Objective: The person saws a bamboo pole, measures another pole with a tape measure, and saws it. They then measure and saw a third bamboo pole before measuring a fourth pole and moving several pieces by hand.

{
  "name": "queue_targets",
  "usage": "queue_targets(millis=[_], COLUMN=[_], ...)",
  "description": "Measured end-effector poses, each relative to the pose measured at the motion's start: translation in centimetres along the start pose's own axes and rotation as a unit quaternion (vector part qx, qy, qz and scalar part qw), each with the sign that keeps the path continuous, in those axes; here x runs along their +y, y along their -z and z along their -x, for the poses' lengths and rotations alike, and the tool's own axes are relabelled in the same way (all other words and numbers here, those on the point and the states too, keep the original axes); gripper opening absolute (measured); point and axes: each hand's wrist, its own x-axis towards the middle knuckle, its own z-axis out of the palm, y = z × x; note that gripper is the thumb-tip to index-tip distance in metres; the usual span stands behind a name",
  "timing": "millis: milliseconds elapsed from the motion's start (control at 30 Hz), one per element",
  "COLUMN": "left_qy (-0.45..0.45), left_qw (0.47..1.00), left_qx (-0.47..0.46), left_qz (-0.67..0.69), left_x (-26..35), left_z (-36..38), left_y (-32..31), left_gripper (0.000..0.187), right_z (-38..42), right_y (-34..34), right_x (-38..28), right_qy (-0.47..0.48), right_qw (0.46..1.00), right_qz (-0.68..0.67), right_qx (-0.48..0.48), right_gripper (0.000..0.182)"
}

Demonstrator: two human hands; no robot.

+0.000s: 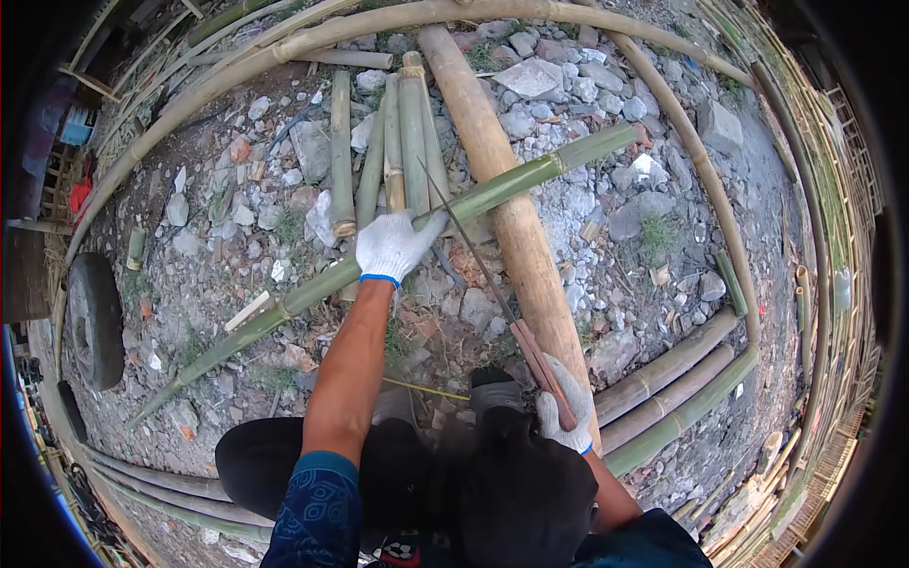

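Observation:
My left hand (390, 250), in a white knit glove with a blue cuff, is closed on a long green bamboo pole (327, 287). The pole runs slantwise across a thick tan bamboo log (516, 241), its upper right end sticking out past it. In my gloved right hand (572, 402) is the wooden handle of a hand saw (535, 360). Its thin dark blade crosses the green pole just right of my left hand, left of the log. Several short cut bamboo pieces (410, 142) lie side by side beyond my left hand.
Rubble and broken stones (644, 216) cover the ground. A long curved bamboo pole (379, 21) arcs across the far side. Several bamboo lengths (668, 379) lie at the right, and an old tire (95, 322) at the left. A yellow tape (424, 388) lies near my feet.

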Motion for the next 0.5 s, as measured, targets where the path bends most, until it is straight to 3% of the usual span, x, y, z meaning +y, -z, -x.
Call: queue_targets(millis=[67, 100, 133, 267, 300, 400, 500], left_qy=[-0.006, -0.011, -0.014, -0.030, -0.033, -0.038, -0.014], left_qw=[1.000, 1.000, 1.000, 1.000, 0.999, 0.999, 1.000], left_qx=[0.004, 0.008, 0.009, -0.010, -0.004, -0.001, -0.016], left_qz=[0.008, 0.005, 0.001, -0.003, -0.003, 0.019, -0.001], left_x=[0.5, 0.8, 1.1, 5.1, 6.2, 8.0, 8.4], left_z=[0.4, 0.4, 0.6, 0.4, 0.2, -0.6, -0.5], left_y=[0.2, -0.2, -0.7, -0.2, 0.0, -1.5, -1.4], left_gripper=[0.074, 0.074, 0.073, 0.075, 0.077, 0.078, 0.080], right_z=[-0.2, -3.0, -5.1, -10.4, -11.2, -11.9, -9.3], right_y=[0.2, 0.0, -0.6, 0.0, 1.3, 3.0, 4.9], right_x=[0.1, -2.0, -3.1, -3.9, -3.4, -2.3, -1.4], right_qy=[-0.005, 0.084, 0.058, 0.125, 0.137, 0.032, 0.028], right_qw=[1.000, 0.990, 0.991, 0.988, 0.981, 0.995, 0.996], right_qz=[0.000, 0.113, 0.118, 0.071, 0.132, 0.093, 0.088], right_qx=[-0.003, -0.014, -0.018, 0.061, 0.043, 0.016, 0.007], right_gripper=[0.056, 0.057, 0.057, 0.047, 0.045, 0.046, 0.048])
